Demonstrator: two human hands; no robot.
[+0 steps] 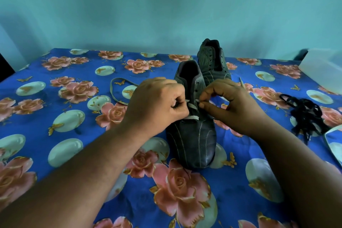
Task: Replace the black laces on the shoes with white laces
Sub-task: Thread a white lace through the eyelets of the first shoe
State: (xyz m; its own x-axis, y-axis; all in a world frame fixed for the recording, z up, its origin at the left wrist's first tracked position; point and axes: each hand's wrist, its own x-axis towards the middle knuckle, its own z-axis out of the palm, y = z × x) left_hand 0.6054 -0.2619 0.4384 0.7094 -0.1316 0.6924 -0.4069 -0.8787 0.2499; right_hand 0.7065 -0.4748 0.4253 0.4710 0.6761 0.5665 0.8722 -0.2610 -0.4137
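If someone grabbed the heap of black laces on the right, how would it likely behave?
The black laces lie in a loose tangle on the floral cloth, so they would probably come up limp, with ends dangling. They look thin, so likely light. Being knotted together, the whole clump may lift at once.

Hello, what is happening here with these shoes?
A person is threading a white lace into the near shoe. The right hand pinches the lace tip at an eyelet; the left hand grips the lace's other side. The far shoe has no lace. The black laces lie piled at the right.
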